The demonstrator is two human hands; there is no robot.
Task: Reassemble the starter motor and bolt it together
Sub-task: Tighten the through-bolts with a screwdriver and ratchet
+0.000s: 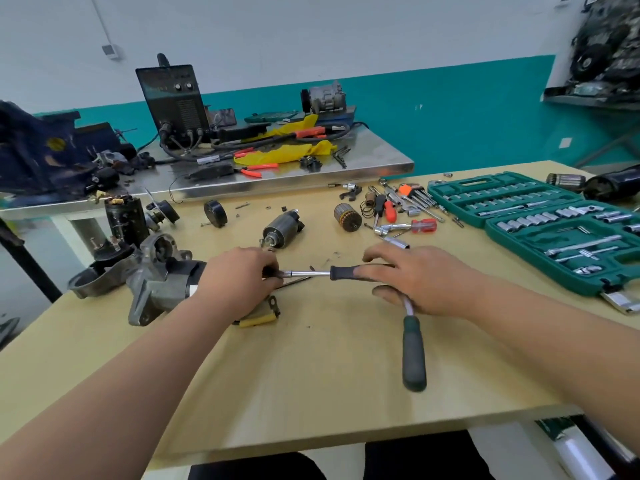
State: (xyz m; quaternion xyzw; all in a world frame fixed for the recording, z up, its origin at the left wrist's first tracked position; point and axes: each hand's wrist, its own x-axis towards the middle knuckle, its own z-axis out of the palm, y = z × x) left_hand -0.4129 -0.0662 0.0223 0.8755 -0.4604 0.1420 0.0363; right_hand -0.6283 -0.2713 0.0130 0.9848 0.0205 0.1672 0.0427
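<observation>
- Left hand (239, 278) lies over the rear of the motor (156, 285). Its fingers are curled, and the fingertips pinch the metal tip of the driver (308, 273) where it meets the motor's end.
- The motor rests on its side on the table (311, 375). Its grey nose housing sticks out to the left of that hand, and the black body is mostly hidden under the palm.
- A yellow sleeve (259, 320) with a ring terminal shows just below the left wrist, near the motor.
- The driver runs level between the two hands, with its chrome shaft in the gap and its black handle to the right.
- Right hand (415, 275) is opened out. The fingers lie fairly straight along the driver's handle, and the thumb is spread below it, apart from the handle.
- A ratchet (414, 355) passes under the right palm. Its head is hidden, and its dark green grip points toward the table's near edge.
- Behind the hands, from left to right:
  - a loose end housing (93, 278) lies just beside the motor's nose;
  - an upright black body (126, 220) stands beyond it;
  - a black cap (215, 213) sits on edge;
  - a solenoid (282, 228) lies on its side just beyond the left hand's knuckles;
  - an armature (348, 218) lies further right;
  - red-handled screwdrivers (423, 225) lie among loose sockets and hex keys.
- An open green socket case (561, 271) fills the table's right side, well apart from the motor.
</observation>
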